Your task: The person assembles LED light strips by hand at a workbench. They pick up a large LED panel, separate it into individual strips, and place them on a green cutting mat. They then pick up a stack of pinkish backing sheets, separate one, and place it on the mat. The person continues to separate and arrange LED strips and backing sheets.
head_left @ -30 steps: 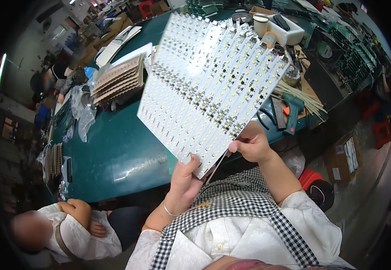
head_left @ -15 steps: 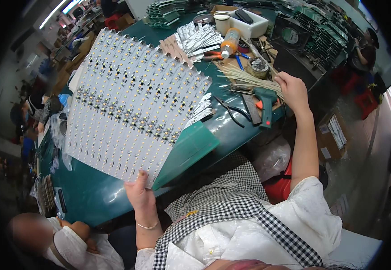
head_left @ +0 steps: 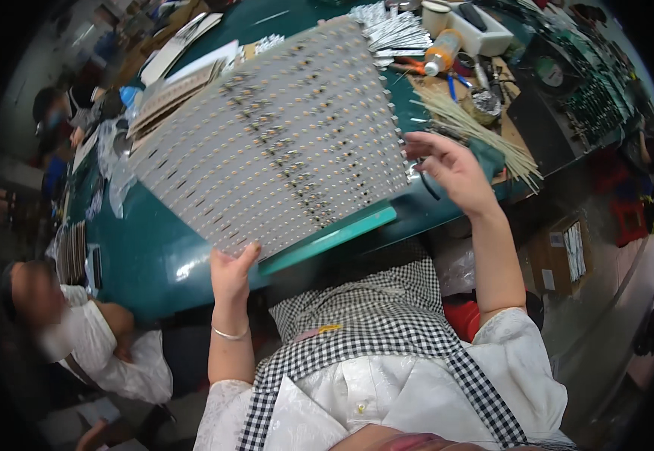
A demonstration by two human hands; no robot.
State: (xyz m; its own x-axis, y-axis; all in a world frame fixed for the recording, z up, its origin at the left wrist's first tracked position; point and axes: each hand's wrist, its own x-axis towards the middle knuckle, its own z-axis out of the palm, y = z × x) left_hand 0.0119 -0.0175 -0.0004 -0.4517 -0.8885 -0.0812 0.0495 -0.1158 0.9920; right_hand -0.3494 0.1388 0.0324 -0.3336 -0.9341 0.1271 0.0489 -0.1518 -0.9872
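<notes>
A large white LED panel (head_left: 267,143), made of joined strips with rows of small lights, tilts above the green table. My left hand (head_left: 233,278) grips its near corner, thumb on top and fingers hidden beneath. Beside the panel's right edge is my right hand (head_left: 451,169), fingers apart and nothing visible in it; whether the fingertips touch the edge I cannot tell. Under the panel's near edge a green flat board (head_left: 334,237) shows. A bundle of thin pale sticks (head_left: 481,135) lies beyond my right hand, partly over a green glue gun (head_left: 487,158).
An orange-capped bottle (head_left: 443,51), a white foam box (head_left: 485,34) and loose white strips (head_left: 391,31) crowd the far side. A black fan (head_left: 549,71) stands at right, near stacked green boards (head_left: 605,105). Brown sheets (head_left: 176,94) lie at left. A co-worker (head_left: 109,331) sits at lower left.
My right hand has let go of the thin sticks and moved left to the panel's edge. The panel has turned clockwise in my left hand, and the whole view has shifted.
</notes>
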